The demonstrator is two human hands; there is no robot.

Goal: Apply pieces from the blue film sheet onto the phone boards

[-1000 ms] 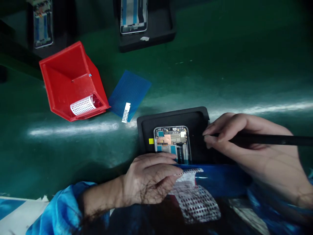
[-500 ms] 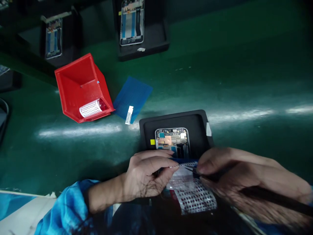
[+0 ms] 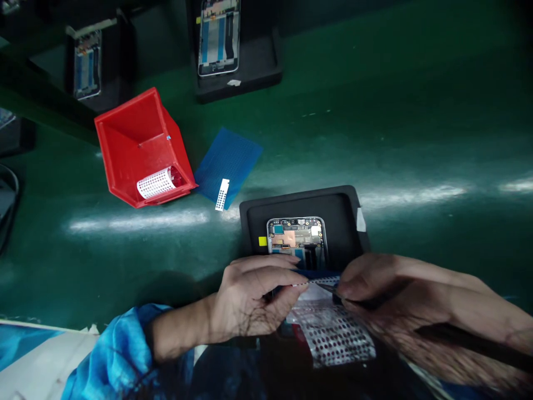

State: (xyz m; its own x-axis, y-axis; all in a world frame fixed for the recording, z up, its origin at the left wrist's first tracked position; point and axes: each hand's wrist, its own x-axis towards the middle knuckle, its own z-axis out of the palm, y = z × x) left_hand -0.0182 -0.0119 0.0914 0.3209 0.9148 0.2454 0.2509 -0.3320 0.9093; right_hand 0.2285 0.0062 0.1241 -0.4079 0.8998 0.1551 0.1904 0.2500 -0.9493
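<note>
Fingers [image 3: 270, 262] on the left hand [image 3: 252, 297] are pressing together and pinching a dotted white strip [image 3: 320, 281]. The right hand [image 3: 395, 291] has come across and is pinching a black tool [image 3: 458, 339] right at the strip. The strip is hanging just below an open phone [image 3: 295, 236] in a black tray [image 3: 303, 200].

A green bench mat [image 3: 395, 111] carries everything here. A black foam tray [image 3: 302, 203] sits at lower centre holding a phone frame [image 3: 295, 236]; two more trays [image 3: 254, 83] stand toward the top edge. Left of centre rests a red plastic bin [image 3: 125, 144], with a blue perforated sheet [image 3: 233, 158] just beside it.
</note>
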